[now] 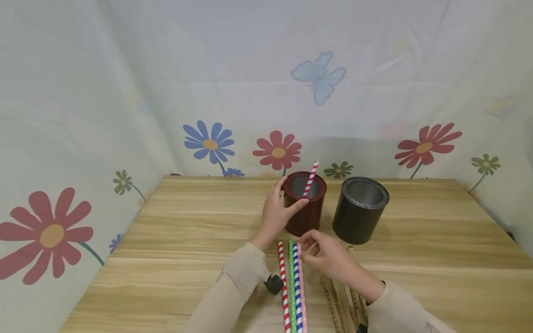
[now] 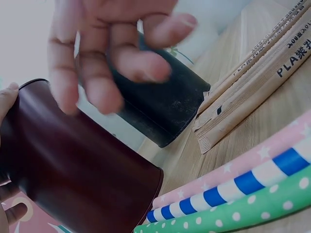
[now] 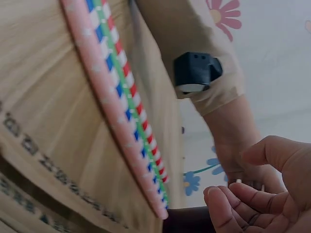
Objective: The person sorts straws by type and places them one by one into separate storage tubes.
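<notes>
My left hand (image 1: 276, 210) grips a dark red can (image 1: 306, 217), thumb at the near rim and fingers along its left side. A pink-and-white striped straw (image 1: 310, 180) leans up out of the can. Just in front of it, my right hand (image 1: 329, 254) hovers by the far ends of a row of straws; its fingers are loosely bent with nothing between them, as the right wrist view also shows. The row has a red-striped straw (image 1: 284, 282), a green dotted straw (image 1: 292, 286), a blue-striped straw (image 2: 214, 195) and a pink starred straw (image 3: 104, 82).
A black can (image 1: 360, 212), open at the top, stands right of the red one. Several slim brown paper packets (image 2: 257, 85) with printed lettering lie under and beside my right forearm. The wooden table (image 1: 187, 222) meets a flower-printed cloth (image 1: 250, 106) at its back edge.
</notes>
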Demonstrator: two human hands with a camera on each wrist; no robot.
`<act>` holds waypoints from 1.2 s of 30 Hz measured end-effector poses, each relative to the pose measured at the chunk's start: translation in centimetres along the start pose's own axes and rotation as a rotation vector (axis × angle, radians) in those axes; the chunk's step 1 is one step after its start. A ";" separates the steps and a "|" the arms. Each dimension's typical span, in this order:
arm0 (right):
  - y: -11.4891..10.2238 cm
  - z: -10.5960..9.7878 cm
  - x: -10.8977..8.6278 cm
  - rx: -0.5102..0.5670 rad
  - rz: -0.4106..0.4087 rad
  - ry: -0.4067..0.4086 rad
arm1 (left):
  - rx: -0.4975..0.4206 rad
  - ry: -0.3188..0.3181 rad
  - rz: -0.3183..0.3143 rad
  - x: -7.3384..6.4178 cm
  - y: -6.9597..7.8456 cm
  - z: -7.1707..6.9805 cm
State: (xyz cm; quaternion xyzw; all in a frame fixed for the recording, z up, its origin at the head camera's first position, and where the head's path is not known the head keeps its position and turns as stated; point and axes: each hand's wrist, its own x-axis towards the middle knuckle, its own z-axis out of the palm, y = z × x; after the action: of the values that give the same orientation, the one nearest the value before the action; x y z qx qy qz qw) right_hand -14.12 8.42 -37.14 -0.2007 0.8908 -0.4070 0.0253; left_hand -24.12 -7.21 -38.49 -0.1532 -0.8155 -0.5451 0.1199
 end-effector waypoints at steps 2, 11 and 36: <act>0.3 0.4 0.0 -0.016 0.000 0.003 | 0.001 0.001 0.000 0.1 0.0 0.0; 0.9 1.9 0.6 -0.064 0.054 0.013 | 0.007 0.003 -0.013 0.3 0.1 -0.5; 1.6 3.8 1.6 -0.236 0.148 0.031 | 0.000 -0.019 -0.003 0.3 -0.2 -0.1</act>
State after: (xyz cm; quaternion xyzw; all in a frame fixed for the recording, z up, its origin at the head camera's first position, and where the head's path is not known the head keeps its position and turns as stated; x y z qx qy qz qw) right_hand -15.30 6.05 -40.68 -0.1294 0.9451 -0.2995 0.0176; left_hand -24.44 -7.34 -38.48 -0.1571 -0.8168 -0.5437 0.1117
